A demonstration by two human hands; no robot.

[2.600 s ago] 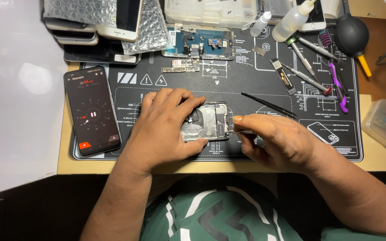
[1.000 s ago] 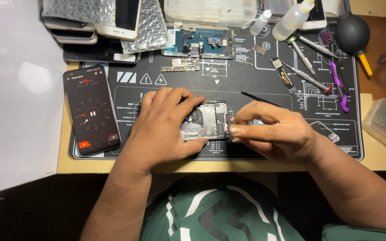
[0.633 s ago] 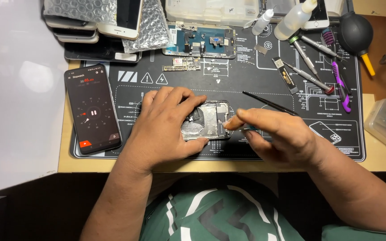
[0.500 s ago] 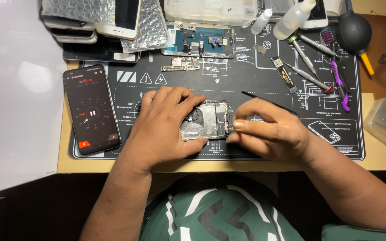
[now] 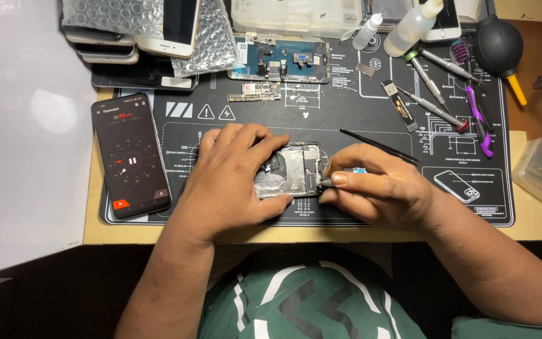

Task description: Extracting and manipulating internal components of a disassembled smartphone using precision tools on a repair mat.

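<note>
Hands on an opened phone [image 5: 291,171]
The left hand [image 5: 233,182] pressed the phone flat; the right hand [image 5: 377,185] pinched a tool [image 5: 326,182] at its edge.

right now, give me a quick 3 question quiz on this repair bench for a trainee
1. True or false: the left hand rests on the opened phone, pinning it to the black work mat.
2. What does the right hand hold against the opened phone?
A. a cotton swab
B. a slim screwdriver
C. a glue bottle
3. Fill in: the phone with the lit timer screen lies on the person's ____ side of the mat.

Key: 1 true; 2 B; 3 left. The thin black tool beyond the right hand lies loose on the mat.
</note>
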